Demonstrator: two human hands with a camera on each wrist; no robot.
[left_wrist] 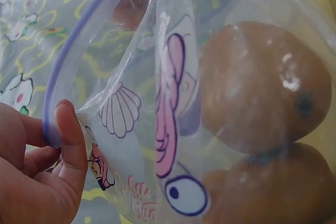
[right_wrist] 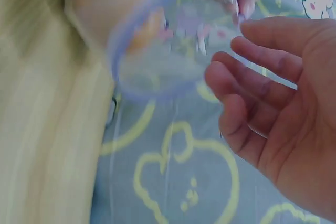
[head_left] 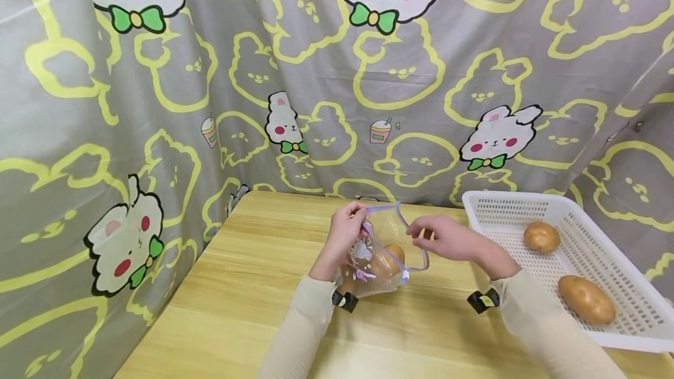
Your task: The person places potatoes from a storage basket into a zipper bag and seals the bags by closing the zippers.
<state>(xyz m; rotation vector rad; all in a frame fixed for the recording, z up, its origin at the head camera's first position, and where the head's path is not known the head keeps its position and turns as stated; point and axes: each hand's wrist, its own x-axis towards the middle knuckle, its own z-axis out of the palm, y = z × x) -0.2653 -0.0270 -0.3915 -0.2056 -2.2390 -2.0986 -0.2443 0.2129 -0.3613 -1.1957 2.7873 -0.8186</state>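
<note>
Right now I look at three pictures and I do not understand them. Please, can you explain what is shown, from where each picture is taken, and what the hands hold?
No machine here: a person works with two bare hands at a wooden table. The wide picture comes from a camera on the head, looking down. The other two come from small cameras on the wrists, so they look very close and partly blurred.

The left hand pinches the purple rim of a clear plastic bag with cartoon prints. Inside the bag lie two potatoes. The right hand is at the other side of the bag's opening; in its wrist view the fingers are relaxed and its grip holds nothing.

At the right stands a white basket with two more potatoes.
</note>
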